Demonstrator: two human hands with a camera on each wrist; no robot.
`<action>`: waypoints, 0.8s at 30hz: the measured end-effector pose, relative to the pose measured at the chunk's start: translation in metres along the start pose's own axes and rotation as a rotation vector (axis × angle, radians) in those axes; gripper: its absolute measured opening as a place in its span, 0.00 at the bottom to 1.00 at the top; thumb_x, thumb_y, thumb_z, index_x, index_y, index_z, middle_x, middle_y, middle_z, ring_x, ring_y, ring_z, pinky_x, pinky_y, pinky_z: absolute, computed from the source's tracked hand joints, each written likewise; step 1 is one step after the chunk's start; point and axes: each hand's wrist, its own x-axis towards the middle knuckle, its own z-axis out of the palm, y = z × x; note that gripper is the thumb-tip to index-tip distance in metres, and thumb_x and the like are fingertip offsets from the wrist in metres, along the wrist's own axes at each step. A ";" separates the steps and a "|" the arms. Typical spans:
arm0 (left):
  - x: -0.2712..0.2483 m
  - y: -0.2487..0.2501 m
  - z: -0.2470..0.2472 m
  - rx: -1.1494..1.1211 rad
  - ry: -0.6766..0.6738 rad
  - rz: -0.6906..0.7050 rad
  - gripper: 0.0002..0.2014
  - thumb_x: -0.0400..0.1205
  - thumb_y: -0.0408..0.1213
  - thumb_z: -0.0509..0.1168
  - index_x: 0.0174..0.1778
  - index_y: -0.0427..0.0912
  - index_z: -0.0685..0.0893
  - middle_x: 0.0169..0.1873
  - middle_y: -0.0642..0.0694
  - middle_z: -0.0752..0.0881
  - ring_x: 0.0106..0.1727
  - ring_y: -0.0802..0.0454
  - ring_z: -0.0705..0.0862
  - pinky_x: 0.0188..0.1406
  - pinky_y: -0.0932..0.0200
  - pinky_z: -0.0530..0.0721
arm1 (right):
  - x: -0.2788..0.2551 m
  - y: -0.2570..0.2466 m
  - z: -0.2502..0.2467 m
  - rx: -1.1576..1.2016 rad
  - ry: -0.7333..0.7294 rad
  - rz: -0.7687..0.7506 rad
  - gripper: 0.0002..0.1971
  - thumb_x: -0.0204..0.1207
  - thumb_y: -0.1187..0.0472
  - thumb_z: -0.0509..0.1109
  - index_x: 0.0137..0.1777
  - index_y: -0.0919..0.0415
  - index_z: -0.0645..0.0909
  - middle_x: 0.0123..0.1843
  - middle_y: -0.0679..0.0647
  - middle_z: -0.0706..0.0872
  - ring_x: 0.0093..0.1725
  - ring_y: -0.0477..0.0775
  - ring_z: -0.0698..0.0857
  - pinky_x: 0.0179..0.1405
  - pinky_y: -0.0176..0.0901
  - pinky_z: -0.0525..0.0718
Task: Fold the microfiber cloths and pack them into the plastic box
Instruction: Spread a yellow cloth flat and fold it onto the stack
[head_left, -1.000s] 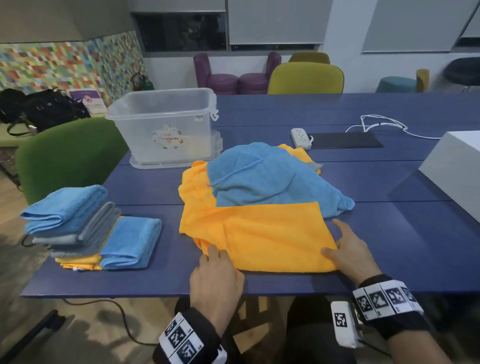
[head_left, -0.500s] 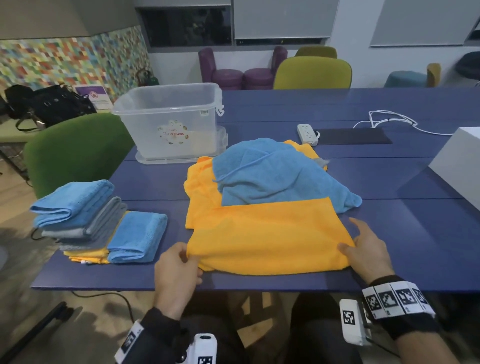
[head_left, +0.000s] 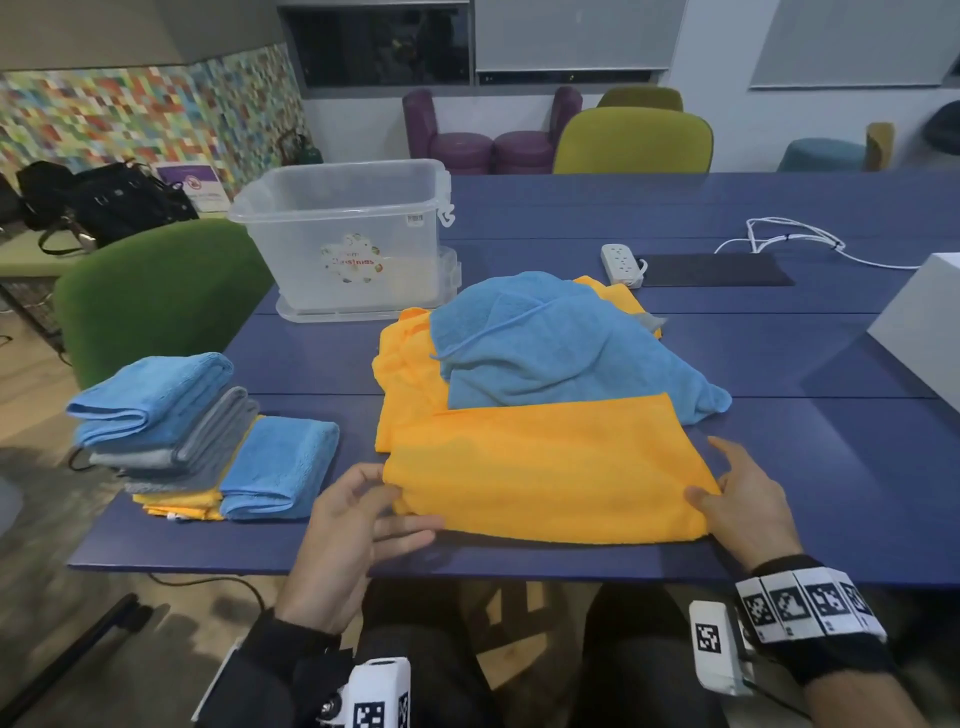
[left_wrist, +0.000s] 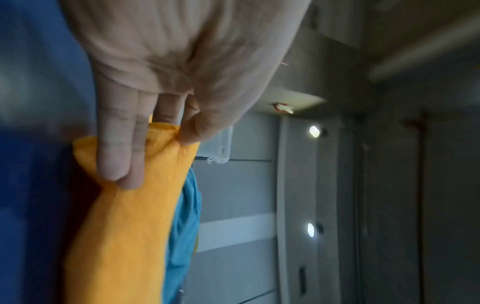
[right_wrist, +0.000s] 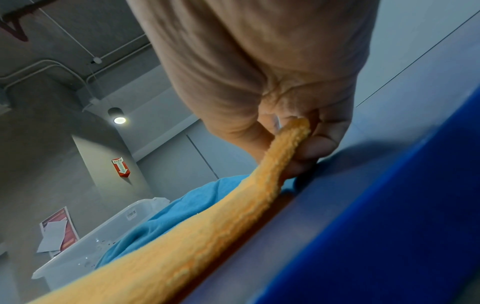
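Observation:
An orange microfiber cloth (head_left: 545, 467) lies folded once near the table's front edge. My left hand (head_left: 358, 519) pinches its left edge between thumb and fingers (left_wrist: 116, 156). My right hand (head_left: 737, 499) pinches the right edge (right_wrist: 291, 144) of the same cloth. A loose blue cloth (head_left: 561, 348) lies heaped on more orange cloth behind it. The clear plastic box (head_left: 348, 234) stands open at the back left, on its lid. A stack of folded blue, grey and orange cloths (head_left: 171, 431) sits at the table's left front.
A white power strip (head_left: 621, 265) and a dark mat (head_left: 717, 270) lie behind the cloths, with a white cable (head_left: 789, 234) beyond. A white box (head_left: 924, 322) stands at the right edge. A green chair (head_left: 156, 296) stands by the left side of the blue table (head_left: 831, 467).
My left hand moved from the cloth's near edge to its left edge and pinched it. My right hand shifted from resting flat to pinching the right edge.

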 end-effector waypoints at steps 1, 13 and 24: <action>0.002 -0.002 -0.003 0.113 0.050 0.054 0.05 0.90 0.34 0.64 0.58 0.39 0.83 0.48 0.36 0.93 0.49 0.33 0.94 0.53 0.39 0.93 | -0.001 0.000 -0.001 -0.005 -0.003 0.003 0.37 0.76 0.58 0.76 0.83 0.46 0.65 0.50 0.64 0.86 0.54 0.66 0.84 0.54 0.61 0.83; 0.005 -0.026 -0.026 0.624 0.240 0.049 0.20 0.77 0.19 0.74 0.59 0.44 0.83 0.46 0.34 0.84 0.35 0.40 0.92 0.37 0.44 0.94 | -0.028 -0.008 -0.015 -0.059 -0.056 0.015 0.35 0.77 0.60 0.74 0.83 0.48 0.66 0.41 0.56 0.83 0.47 0.59 0.83 0.48 0.57 0.82; 0.004 -0.053 -0.008 1.285 -0.039 0.763 0.36 0.78 0.69 0.69 0.78 0.52 0.75 0.84 0.50 0.64 0.87 0.47 0.60 0.83 0.42 0.65 | -0.078 -0.042 -0.008 -0.347 0.137 -0.353 0.33 0.79 0.33 0.63 0.78 0.52 0.74 0.77 0.58 0.71 0.71 0.64 0.76 0.63 0.65 0.82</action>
